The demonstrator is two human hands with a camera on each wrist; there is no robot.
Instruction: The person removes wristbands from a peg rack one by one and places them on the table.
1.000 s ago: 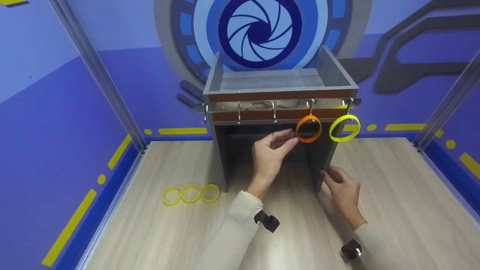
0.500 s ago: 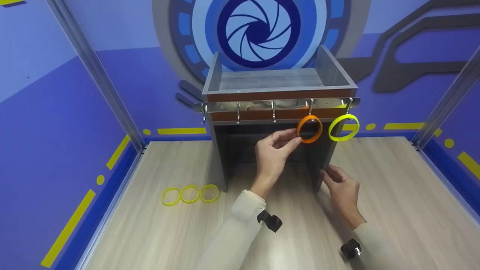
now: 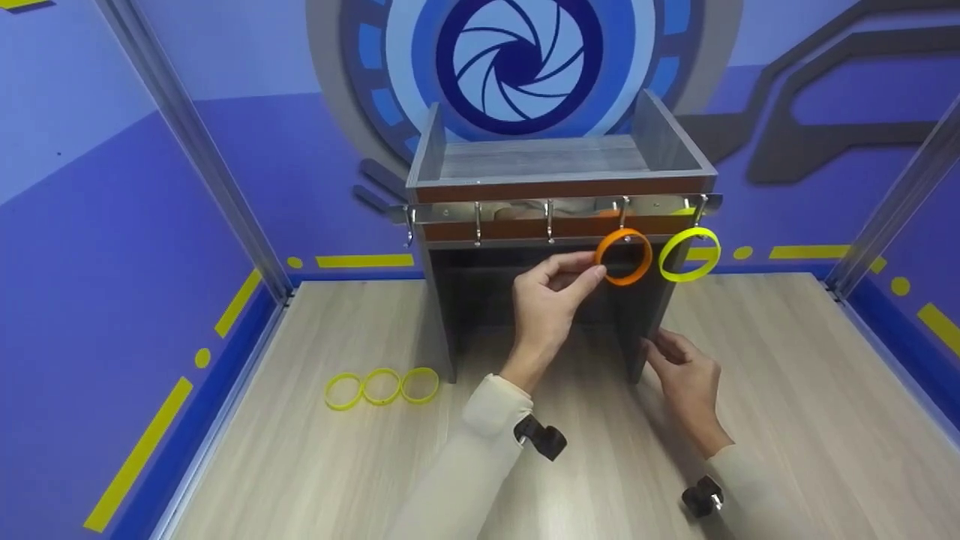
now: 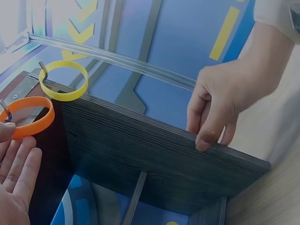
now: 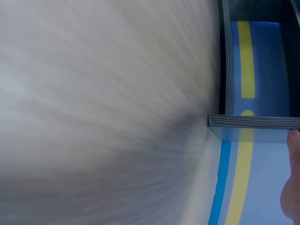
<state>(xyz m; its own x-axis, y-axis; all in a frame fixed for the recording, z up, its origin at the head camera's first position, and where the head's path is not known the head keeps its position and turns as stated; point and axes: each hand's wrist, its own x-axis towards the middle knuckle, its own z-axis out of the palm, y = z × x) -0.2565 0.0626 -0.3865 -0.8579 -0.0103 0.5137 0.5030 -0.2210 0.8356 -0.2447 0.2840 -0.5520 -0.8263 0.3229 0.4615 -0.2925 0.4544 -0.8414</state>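
Orange band (image 3: 622, 257) on hook, pinched by L hand (image 3: 551, 300); wrist cam shows R hand (image 4: 224, 101) gripping cabinet panel (image 4: 154, 154).

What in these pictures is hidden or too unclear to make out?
- Head view: where the left hand meets the orange ring; the fingertips cover the contact, so the grip is unclear.
- Left wrist view: the left hand is cut off by the frame's edge.
- Right wrist view: only a sliver of the right hand shows at the edge; the wooden tabletop is blurred.
- Head view: the inside of the cabinet lies in shadow.
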